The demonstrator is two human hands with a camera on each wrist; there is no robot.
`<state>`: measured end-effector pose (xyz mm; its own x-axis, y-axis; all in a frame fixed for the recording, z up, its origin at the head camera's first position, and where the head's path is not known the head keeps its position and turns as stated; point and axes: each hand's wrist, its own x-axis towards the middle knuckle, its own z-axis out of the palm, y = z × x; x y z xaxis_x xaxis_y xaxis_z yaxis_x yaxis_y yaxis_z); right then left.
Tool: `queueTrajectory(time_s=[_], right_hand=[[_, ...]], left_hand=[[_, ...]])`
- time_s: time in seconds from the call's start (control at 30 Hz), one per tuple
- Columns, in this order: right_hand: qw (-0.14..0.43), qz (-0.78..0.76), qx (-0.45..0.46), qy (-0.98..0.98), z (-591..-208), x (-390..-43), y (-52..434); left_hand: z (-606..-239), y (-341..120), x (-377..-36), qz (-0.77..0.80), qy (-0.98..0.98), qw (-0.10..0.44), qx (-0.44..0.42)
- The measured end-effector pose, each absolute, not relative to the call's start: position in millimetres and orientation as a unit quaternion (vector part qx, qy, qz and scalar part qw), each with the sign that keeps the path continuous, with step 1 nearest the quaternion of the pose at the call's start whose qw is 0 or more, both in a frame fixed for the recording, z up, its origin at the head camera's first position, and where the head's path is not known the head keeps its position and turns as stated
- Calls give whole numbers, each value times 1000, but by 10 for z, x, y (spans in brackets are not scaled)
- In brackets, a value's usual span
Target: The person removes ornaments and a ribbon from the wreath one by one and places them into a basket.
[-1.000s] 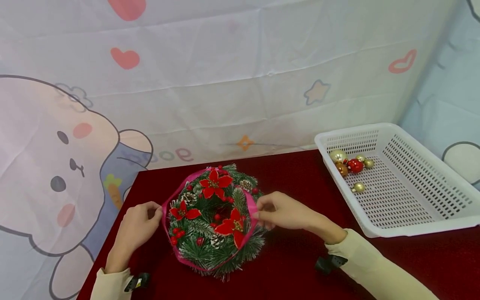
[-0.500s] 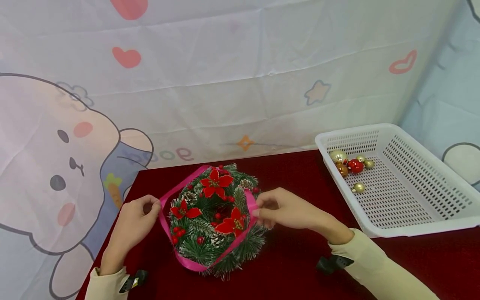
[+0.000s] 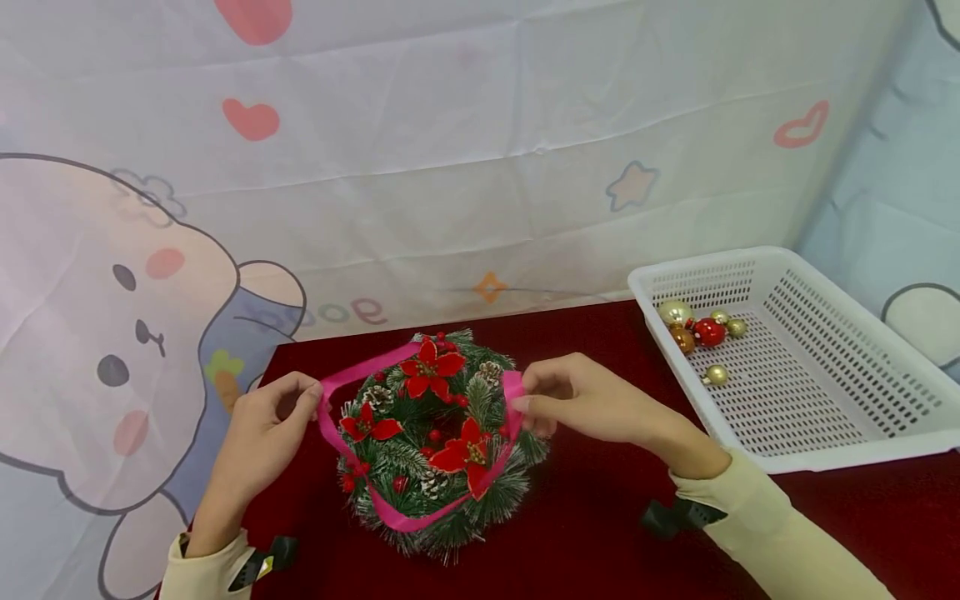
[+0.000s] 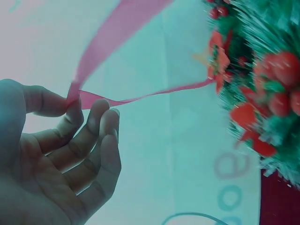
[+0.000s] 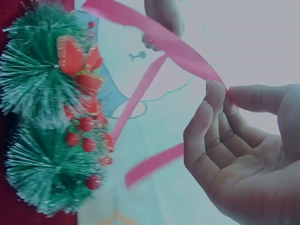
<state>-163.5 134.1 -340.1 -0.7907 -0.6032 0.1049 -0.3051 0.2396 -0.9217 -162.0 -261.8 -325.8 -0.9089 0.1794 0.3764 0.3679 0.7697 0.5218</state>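
A green wreath (image 3: 390, 500) with red poinsettias (image 3: 431, 368), berries and pinecones lies on the dark red tablecloth. Above it a pink ribbon (image 3: 411, 522) is held up, sagging toward the front between both hands and running back to the wreath's far side. My left hand (image 3: 258, 437), at the wreath's left, pinches the ribbon between thumb and index finger, as the left wrist view shows at the ribbon's fold (image 4: 74, 93). On the opposite side my right hand (image 3: 600, 400) pinches another part of the ribbon. A short length of ribbon (image 5: 152, 166) hangs behind the right hand's fingers in the right wrist view.
A white perforated basket (image 3: 862, 462) stands at the right. Gold baubles (image 3: 677, 314), a red bauble (image 3: 708, 332) and an orange one lie in its left part. Behind the table hangs a printed cloth backdrop (image 3: 450, 200).
Both hands have risen and moved slightly apart, still pinching the ribbon. The ribbon has lifted from around the wreath's edge, and its front loop now hangs over the greenery. The basket stays put.
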Motion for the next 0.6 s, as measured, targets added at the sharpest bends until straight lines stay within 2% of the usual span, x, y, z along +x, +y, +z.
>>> queueTrajectory(time_s=[0.33,0.6], right_hand=[[96,-547,-283,782,-3058,-1615,1300],[27,-523,-349,777,-2893,-1724,1061]], left_hand=[[-2973,-2319,-1544,-316,-905,198,-206],[-2745,-2047,-1573,-328,-887,216,-242]])
